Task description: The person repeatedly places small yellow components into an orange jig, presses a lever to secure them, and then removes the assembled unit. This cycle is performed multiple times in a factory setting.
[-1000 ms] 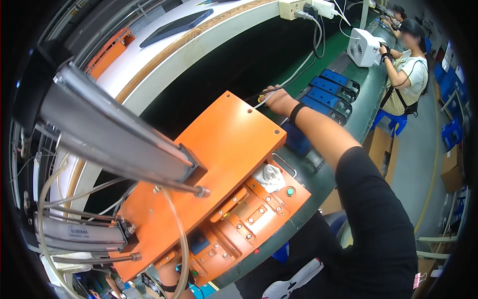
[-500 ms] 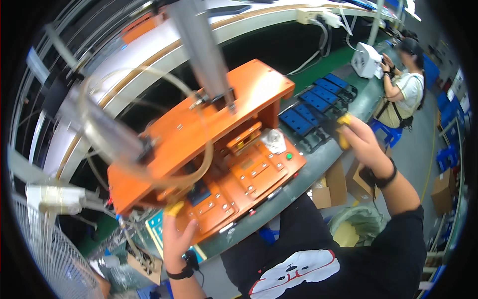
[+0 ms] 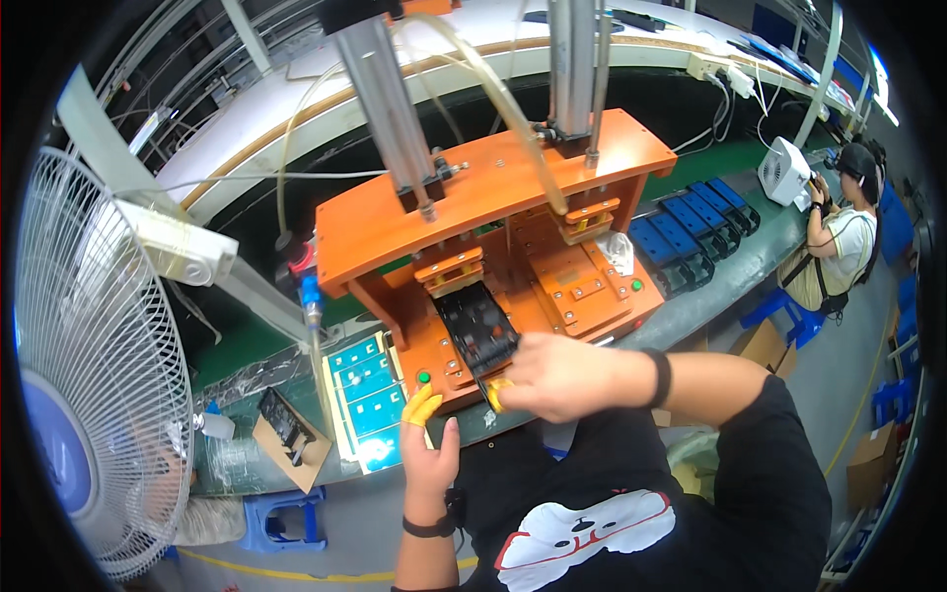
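Note:
A two-station orange press [image 3: 493,183] stands in front of me on the green bench. In its left station a black plastic housing [image 3: 476,321] lies tilted, its near end sticking out toward me. My right hand [image 3: 557,380], with yellow finger covers, grips this near end, fingers closed. To the left, beside the press's front corner and a green button [image 3: 424,377], my left hand [image 3: 427,454] is raised with thumb and fingers apart and nothing in it. Yellow covers sit on its fingertips too. The right station's orange fixture [image 3: 582,291] holds no housing.
Several blue-topped black housings [image 3: 681,232] line up right of the press. At left are a teal sheet of pads [image 3: 375,409], a black part [image 3: 283,419] on cardboard and a large fan [image 3: 109,365]. Two cylinders [image 3: 380,99] rise above. A person [image 3: 838,227] sits far right.
My right hand has come from beside the blue-topped housings at the right to the press's left station, where the black housing now lies. My view has turned; the left hand stays near the press's left front.

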The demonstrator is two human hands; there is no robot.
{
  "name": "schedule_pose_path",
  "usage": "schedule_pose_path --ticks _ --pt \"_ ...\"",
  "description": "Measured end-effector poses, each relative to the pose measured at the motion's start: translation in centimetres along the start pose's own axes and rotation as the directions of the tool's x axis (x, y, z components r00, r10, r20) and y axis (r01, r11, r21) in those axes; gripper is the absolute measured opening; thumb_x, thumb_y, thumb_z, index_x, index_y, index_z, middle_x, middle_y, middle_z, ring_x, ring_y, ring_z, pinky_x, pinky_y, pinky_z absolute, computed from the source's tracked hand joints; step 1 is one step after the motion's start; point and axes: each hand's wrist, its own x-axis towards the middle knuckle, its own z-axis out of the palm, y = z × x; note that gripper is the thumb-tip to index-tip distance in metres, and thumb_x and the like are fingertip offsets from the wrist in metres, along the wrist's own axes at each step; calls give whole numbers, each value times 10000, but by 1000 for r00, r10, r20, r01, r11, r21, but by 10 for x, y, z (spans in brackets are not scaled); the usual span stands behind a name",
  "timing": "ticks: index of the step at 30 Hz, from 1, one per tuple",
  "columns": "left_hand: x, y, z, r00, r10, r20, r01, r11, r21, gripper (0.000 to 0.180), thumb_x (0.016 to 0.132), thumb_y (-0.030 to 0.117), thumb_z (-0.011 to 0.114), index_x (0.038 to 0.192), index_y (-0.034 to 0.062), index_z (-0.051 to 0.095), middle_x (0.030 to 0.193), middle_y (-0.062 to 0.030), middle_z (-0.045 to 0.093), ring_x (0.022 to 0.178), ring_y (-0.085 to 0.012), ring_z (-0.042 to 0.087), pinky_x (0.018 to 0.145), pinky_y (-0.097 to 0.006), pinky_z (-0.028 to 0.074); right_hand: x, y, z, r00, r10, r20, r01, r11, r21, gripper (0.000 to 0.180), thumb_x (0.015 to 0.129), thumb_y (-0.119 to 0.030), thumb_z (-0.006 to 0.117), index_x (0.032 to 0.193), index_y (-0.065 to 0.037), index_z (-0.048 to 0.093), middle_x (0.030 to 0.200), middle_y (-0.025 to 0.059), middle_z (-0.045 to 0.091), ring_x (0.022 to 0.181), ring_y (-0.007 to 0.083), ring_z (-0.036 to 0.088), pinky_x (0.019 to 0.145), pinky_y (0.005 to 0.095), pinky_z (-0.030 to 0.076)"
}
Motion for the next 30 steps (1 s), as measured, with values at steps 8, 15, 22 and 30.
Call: schedule_pose_path --ticks 8,15,22,30 --pt "-32 -18 -21 991 -74 -109 72 997 -19 285 897 13 707 1180 -21 697 1351 -209 657 1318 -385 586 1148 -459 426 24 33 33 976 213 -41 -216 972 -94 244 849 -293 778 953 -103 665 1015 74 640 1024 277 605 893 453 446" --pt "-37 -28 -25 989 -88 -119 84 996 -33 276 898 8 700 1173 -18 698 1342 -207 663 1311 -380 588 1141 -458 429 29 23 39 945 319 -70 -327 931 -161 470 826 -395 808 1090 -45 636 1038 134 653 1074 328 632 976 443 454" --pt "-11 -27 -18 998 34 -50 -33 999 19 313 890 21 720 1199 -15 689 1343 -197 657 1319 -395 577 1147 -467 428 51 28 11 915 354 196 -333 934 -132 535 814 -424 815 1117 -26 627 1063 160 663 1073 353 646 968 465 477" --pt "31 -41 -2 969 213 129 -244 911 332 550 866 202 797 1341 -15 624 1342 -198 647 1365 -447 519 1138 -507 420 24 -64 56 962 -12 -273 56 987 153 249 803 -210 831 956 -69 695 943 97 623 843 308 633 744 418 488"
